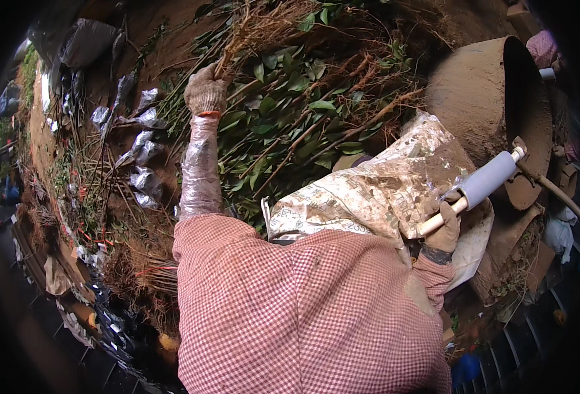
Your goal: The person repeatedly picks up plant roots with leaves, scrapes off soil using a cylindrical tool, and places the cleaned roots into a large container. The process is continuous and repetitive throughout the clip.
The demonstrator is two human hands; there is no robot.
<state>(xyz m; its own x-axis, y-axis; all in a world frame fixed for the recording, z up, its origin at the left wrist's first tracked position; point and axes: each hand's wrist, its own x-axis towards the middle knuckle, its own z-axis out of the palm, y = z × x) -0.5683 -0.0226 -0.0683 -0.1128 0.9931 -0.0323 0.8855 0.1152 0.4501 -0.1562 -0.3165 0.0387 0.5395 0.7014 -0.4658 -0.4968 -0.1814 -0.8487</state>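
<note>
My left hand, in a soiled knit glove with clear film wrapped round the forearm, is closed on the stem of a bare-rooted plant near its reddish-brown roots. Beneath and beyond it lies a heap of leafy saplings, their roots spread to the upper right. In my gloved right hand is a pale wooden stick that runs through a grey-white roll of plastic film. The roll is held over a muddy white woven sack, printed with writing, that covers my lap.
A mud-coated drum lies on its side at the right, a wooden handle by its mouth. Several silver-wrapped root bundles lie on the soil at left. Bundled rooted saplings are by my left side. Another person's checked sleeve shows upper right.
</note>
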